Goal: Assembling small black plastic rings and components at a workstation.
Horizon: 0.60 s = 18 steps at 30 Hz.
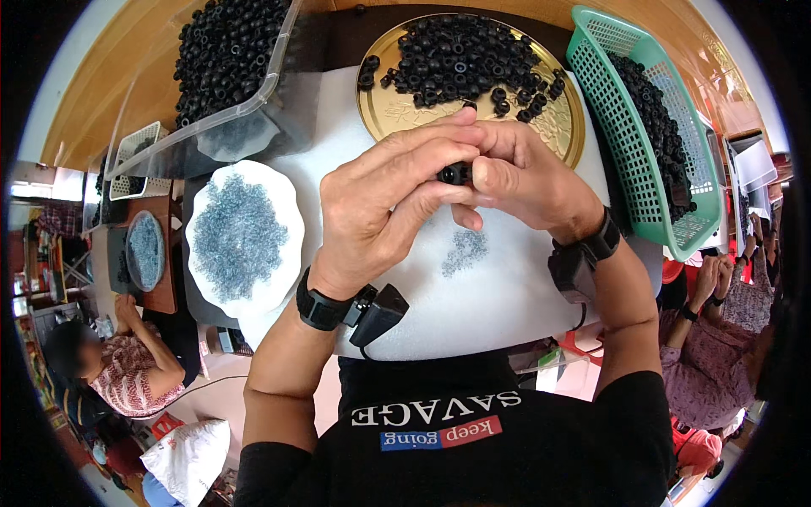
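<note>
In front of me both hands meet over a white foam-like sheet point(422, 325). Between their fingertips sits a small, round black part point(455, 174) with an opening in it, partly covered by the fingers. My left hand point(380, 190) closes on it from the left, fingers bent over its top. From the other side my right hand point(536, 182) grips it, thumb pressed close. Below the hands, on the sheet, lies a loose scatter of tiny clear bluish rings point(465, 252). Beyond my fingers a round gold tray point(393, 118) carries a heap of black parts point(460, 63).
A white scalloped plate point(291, 224) at left holds many bluish rings. Behind it stands a clear plastic bin point(283, 51) of black parts. A green basket point(621, 127) with more black parts borders the right side. Other people sit working at both sides.
</note>
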Each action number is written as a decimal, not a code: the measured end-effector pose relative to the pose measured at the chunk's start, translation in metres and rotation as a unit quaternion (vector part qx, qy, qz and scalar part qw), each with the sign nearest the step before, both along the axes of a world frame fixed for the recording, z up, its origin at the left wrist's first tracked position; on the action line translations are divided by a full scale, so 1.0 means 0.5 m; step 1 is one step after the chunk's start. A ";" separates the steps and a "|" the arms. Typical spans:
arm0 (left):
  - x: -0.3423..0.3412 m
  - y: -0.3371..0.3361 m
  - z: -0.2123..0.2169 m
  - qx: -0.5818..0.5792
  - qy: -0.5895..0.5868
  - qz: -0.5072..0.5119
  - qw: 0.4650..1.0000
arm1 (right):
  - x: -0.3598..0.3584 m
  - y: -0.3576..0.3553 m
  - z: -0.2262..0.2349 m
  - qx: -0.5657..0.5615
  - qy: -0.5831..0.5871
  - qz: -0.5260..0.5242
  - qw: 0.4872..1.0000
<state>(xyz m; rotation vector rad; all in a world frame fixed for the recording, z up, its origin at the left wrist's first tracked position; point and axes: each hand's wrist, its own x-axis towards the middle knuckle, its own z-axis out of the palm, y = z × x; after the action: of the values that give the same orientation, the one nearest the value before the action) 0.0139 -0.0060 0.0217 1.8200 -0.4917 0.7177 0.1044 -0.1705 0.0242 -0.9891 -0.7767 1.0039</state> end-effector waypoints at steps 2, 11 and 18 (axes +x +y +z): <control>0.000 0.001 -0.003 0.002 0.004 0.001 1.000 | -0.006 0.005 0.007 -0.010 -0.004 -0.012 1.000; 0.009 -0.003 -0.006 -0.006 0.014 -0.019 1.000 | 0.015 -0.008 0.011 -0.036 -0.005 0.017 0.999; 0.002 -0.002 -0.011 0.004 0.040 -0.021 0.999 | 0.025 -0.012 -0.008 -0.020 0.025 0.040 0.999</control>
<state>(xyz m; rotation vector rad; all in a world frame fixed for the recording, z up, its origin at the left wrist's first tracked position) 0.0151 -0.0069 0.0164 1.8332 -0.4796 0.6112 0.1167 -0.1762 0.0202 -0.9698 -0.7627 1.1125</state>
